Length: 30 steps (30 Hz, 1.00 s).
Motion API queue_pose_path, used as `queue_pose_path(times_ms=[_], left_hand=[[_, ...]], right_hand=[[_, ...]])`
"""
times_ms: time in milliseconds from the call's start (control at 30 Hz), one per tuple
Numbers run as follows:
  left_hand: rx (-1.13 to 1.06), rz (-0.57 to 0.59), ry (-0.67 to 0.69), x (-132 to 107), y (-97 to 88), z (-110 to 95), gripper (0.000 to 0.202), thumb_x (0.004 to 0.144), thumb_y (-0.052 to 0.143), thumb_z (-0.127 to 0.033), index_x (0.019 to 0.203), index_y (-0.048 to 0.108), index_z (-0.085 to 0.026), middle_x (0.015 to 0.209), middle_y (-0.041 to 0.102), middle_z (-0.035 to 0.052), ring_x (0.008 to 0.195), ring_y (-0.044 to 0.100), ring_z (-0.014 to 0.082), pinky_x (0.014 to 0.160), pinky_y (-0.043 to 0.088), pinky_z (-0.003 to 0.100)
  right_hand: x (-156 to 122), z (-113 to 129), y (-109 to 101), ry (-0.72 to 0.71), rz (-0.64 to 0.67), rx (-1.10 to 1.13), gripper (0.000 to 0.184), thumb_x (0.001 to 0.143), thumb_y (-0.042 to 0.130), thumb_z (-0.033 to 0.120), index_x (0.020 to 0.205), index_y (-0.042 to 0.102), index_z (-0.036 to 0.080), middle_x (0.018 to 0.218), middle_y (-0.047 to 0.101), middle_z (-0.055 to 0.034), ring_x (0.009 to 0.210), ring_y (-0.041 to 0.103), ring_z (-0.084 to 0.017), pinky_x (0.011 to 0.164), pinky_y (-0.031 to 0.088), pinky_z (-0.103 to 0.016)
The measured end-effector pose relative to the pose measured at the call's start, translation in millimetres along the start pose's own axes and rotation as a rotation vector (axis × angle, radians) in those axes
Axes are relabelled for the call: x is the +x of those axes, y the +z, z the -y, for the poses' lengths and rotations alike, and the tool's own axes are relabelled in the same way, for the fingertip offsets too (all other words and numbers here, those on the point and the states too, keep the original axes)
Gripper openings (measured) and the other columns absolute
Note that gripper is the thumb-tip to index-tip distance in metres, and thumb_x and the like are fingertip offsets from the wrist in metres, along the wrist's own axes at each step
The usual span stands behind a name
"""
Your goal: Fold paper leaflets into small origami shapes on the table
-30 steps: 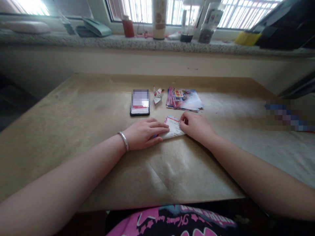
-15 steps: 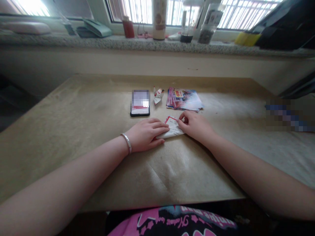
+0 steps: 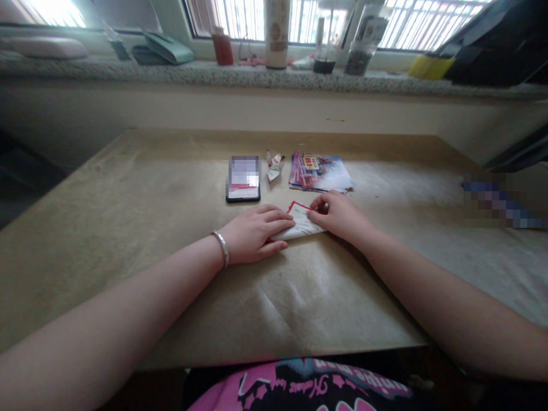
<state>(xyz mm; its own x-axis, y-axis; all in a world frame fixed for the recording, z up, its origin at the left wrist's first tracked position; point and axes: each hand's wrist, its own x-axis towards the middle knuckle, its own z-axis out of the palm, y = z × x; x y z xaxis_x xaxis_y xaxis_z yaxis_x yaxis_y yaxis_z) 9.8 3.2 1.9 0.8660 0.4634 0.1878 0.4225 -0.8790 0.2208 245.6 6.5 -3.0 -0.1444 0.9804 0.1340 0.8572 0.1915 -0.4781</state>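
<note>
A folded sheet of paper (image 3: 301, 223), white with print and a red edge, lies on the table in front of me. My left hand (image 3: 259, 233), with a silver bangle at the wrist, rests flat on the paper's left part, fingers stretched out and thumb apart. At the paper's right upper edge, the thumb and index finger of my right hand (image 3: 340, 216) are pinched together on it. The right end of the sheet is hidden under that hand. Beyond the hands stands a small folded paper figure (image 3: 274, 168), white and red.
A phone (image 3: 244, 180) with a lit, blurred screen lies left of the paper figure. To its right is a stack of colourful printed sheets (image 3: 321, 171). Bottles and other items line the stone windowsill (image 3: 252, 79) behind the table (image 3: 180, 171).
My right thumb and fingers have shifted slightly along the paper's upper edge, and a little more of the printed face shows. My left hand stays nearly still.
</note>
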Motion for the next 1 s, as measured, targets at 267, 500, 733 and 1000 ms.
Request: queue_pose_path(times_ms=[267,500,733,1000], left_hand=[[-0.038,0.027,-0.023,-0.7,-2.0,-1.1,0.045,0.092,0.046,-0.042,0.128,0.056,-0.018,0.129,0.055,0.0126,0.118,0.049,0.027,0.104,0.039,0.045],[-0.301,-0.158,-0.163,-1.1,0.3,-1.8,0.033,0.094,0.044,-0.035,0.114,0.064,-0.019,0.122,0.05,0.0107,0.114,0.052,0.0214,0.104,0.043,0.042],[-0.719,-0.438,-0.461,6.5,11.2,-5.1,0.041,0.082,0.06,-0.029,0.117,0.045,-0.016,0.114,0.054,0.0099,0.086,0.062,0.0138,0.076,0.056,0.031],[-0.8,-0.46,-0.558,9.2,11.5,-5.2,0.037,0.077,0.066,-0.034,0.105,0.052,-0.015,0.08,0.062,0.0009,0.068,0.058,0.0115,0.061,0.049,0.024]], right_hand=[[-0.3,-2.4,0.6,0.06,0.045,0.268,0.02,0.073,0.062,0.037,0.076,0.053,0.019,0.068,0.057,0.0017,0.06,0.048,-0.012,0.056,0.036,-0.024],[-4.0,8.1,-0.8,0.032,0.108,0.517,0.028,0.07,0.066,0.034,0.092,0.061,0.016,0.064,0.057,0.0031,0.055,0.047,-0.01,0.052,0.037,-0.024],[-9.1,20.8,0.1,-0.085,0.075,0.457,0.027,0.077,0.06,0.031,0.097,0.071,0.016,0.077,0.066,-0.0015,0.06,0.046,-0.01,0.057,0.037,-0.025],[-16.6,30.0,7.0,-0.112,0.084,0.468,0.023,0.079,0.059,0.032,0.094,0.069,0.017,0.076,0.065,-0.0016,0.064,0.049,-0.012,0.057,0.036,-0.025]])
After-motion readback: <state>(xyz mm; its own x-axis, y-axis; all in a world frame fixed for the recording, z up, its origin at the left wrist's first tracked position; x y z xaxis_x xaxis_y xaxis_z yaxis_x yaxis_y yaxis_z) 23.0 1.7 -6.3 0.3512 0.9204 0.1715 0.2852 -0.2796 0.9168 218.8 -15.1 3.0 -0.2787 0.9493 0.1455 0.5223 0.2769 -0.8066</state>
